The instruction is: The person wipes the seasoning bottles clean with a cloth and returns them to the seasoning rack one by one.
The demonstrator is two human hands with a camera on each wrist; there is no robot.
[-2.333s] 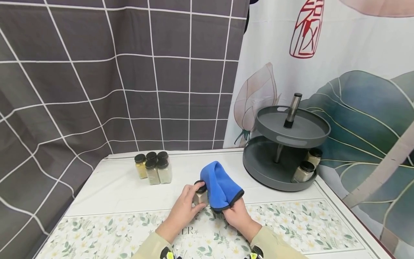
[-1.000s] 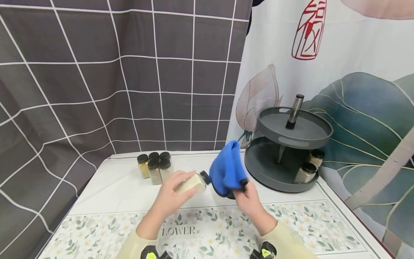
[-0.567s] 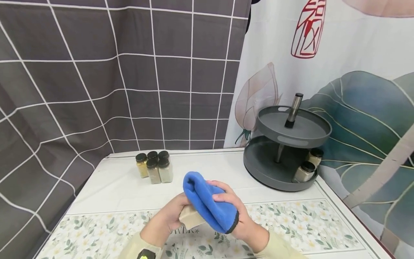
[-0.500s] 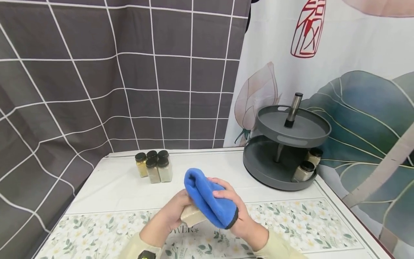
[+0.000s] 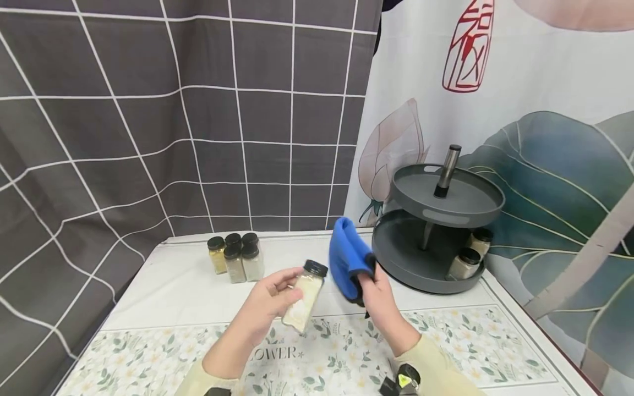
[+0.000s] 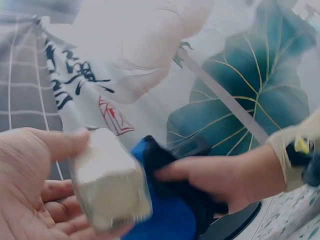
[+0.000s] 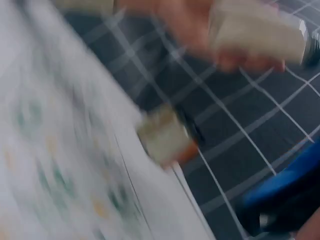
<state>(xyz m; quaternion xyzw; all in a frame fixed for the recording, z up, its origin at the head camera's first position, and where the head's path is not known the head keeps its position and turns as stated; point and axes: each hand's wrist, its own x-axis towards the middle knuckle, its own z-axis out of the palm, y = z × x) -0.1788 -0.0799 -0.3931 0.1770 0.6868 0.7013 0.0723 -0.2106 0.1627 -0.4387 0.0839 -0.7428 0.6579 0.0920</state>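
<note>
A black-capped spice jar of pale powder leans in my left hand, thumb on its near side and fingers behind, lifted over the table. In the left wrist view the base of this jar faces the camera. To its right, my right hand grips a folded blue cloth with dark edging, held apart from the jar. The right wrist view is blurred; it shows part of the cloth at the lower right and the held jar at the top.
Several black-capped spice jars stand grouped at the table's back left. At the back right is a two-tier dark grey turntable rack with two jars on its lower tier. Curtains hang behind the table.
The cloth wrapped the jar half a second ago; my right hand has since pulled it away up and to the right. The jar is now uncovered in my left hand, cap up.
</note>
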